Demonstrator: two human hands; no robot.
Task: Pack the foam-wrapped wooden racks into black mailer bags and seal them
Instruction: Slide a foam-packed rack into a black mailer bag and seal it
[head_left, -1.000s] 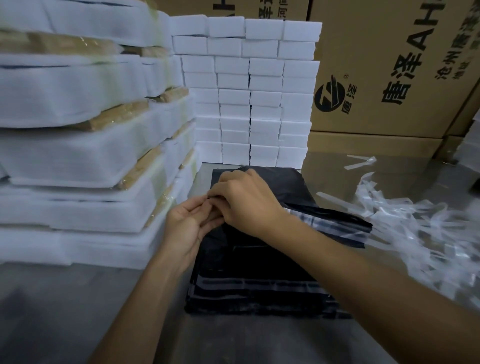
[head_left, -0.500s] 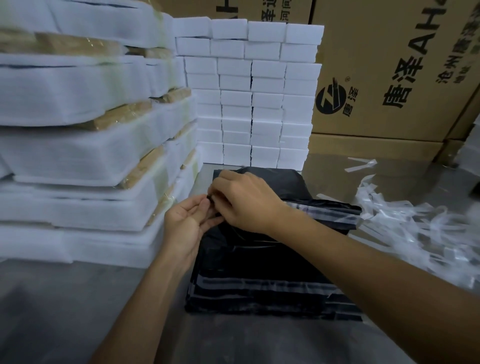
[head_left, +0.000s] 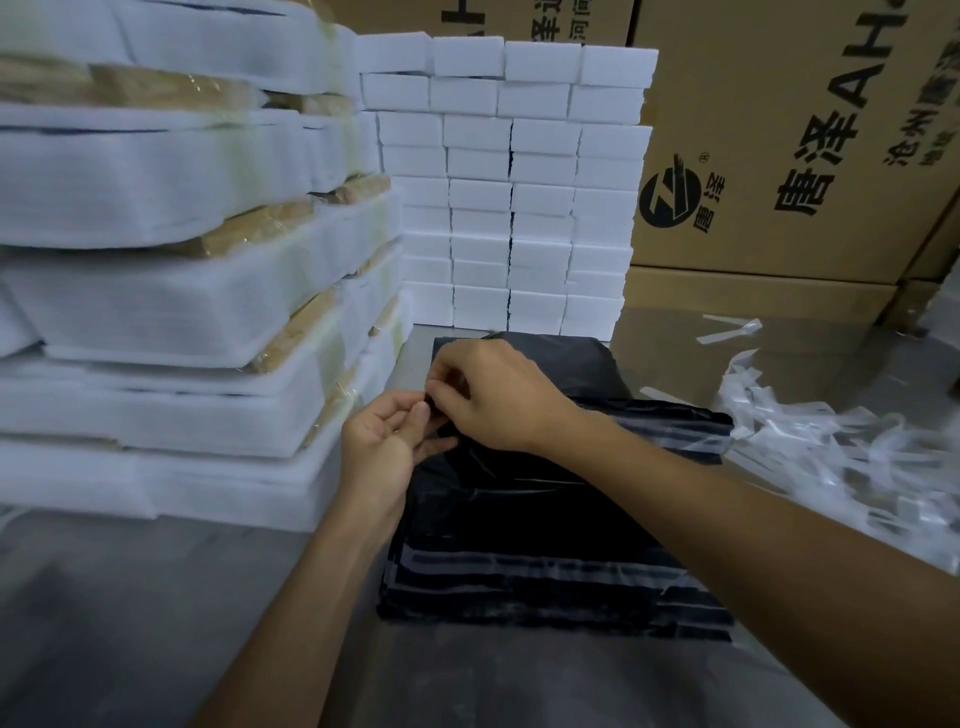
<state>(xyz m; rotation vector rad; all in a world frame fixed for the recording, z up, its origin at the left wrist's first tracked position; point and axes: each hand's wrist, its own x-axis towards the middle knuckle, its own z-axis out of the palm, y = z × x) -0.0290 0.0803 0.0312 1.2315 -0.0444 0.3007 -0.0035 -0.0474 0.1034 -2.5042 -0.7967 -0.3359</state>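
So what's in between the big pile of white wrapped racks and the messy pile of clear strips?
In the head view, the stack of black mailer bags lies between them, with both hands on it: left hand and right hand pinching a bag's edge.

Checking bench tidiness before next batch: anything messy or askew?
Yes. A loose heap of clear peeled strips litters the table's right side, and the foam-wrapped racks are stacked unevenly, layers tilted and overhanging.

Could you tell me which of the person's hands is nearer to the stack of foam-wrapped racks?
The left hand is nearer, just beside the stack of foam-wrapped racks. The right hand lies farther out, over the black mailer bags.
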